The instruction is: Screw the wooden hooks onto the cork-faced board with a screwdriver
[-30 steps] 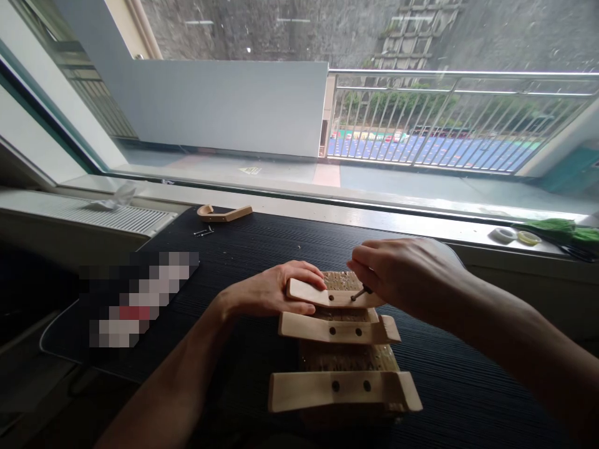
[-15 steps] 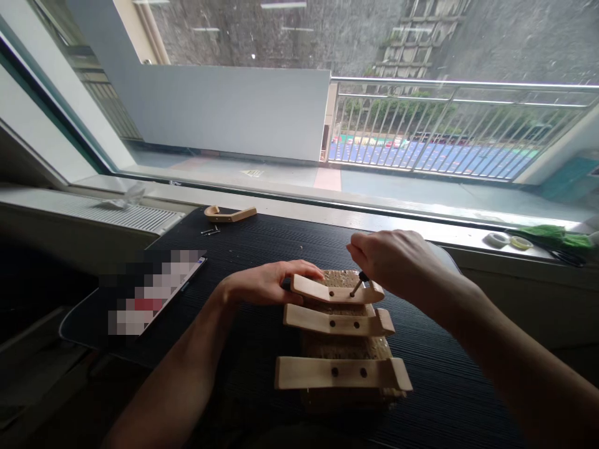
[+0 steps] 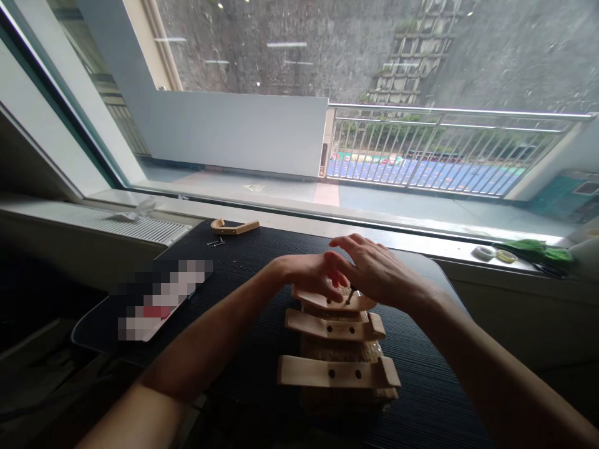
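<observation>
Pale, smooth wooden hooks (image 3: 340,328), bent and dark-holed

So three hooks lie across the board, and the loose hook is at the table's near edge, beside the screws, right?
Not quite: the loose hook is at the table's far edge, as the head view shows. The rest holds: three hooks lie across the board, and the screws are beside the loose one.

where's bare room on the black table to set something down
The black wood-grained table has bare surface between the three pale curved wooden pieces and the right forearm, and between the small silver screws and left hand. It's crowded at the farthest piece, where the right hand overhangs a thin metal tool.
</observation>
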### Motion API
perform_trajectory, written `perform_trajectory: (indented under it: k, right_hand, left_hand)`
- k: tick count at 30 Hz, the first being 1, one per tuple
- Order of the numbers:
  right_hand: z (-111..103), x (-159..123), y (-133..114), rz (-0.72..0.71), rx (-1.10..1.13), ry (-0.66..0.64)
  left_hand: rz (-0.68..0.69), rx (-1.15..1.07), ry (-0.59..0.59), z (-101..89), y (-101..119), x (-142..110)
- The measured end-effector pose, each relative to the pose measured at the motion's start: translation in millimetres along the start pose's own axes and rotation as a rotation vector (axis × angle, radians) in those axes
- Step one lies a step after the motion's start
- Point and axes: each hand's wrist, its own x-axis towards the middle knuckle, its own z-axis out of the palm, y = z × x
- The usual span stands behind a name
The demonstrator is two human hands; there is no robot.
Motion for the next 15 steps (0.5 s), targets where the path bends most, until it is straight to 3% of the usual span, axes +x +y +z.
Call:
perform_trajectory:
  k: [4,7,11,15]
  right_hand:
    - [-3.4,-3.9,-2.1,0.019,0.020,-0.027]
    - [-15.1,-13.0,5.0,-0.005,0.015,-0.056]
    - [-34.1,-26.1,21.3,-0.041,-0.013,-0.065]
    - [-37.8,-32.0,27.2,-0.144,0.030,-0.136]
  left_hand:
    - [0.156,-0.018,0.094,20.8,1.4,15.0]
    - [0.236,-0.076,0.120,24.9,-1.0,16.2]
    - [0.193,-0.146,-0.001,21.3,-4.8,14.5]
    - [0.100,-0.231,-0.030,19.8,-4.8,13.8]
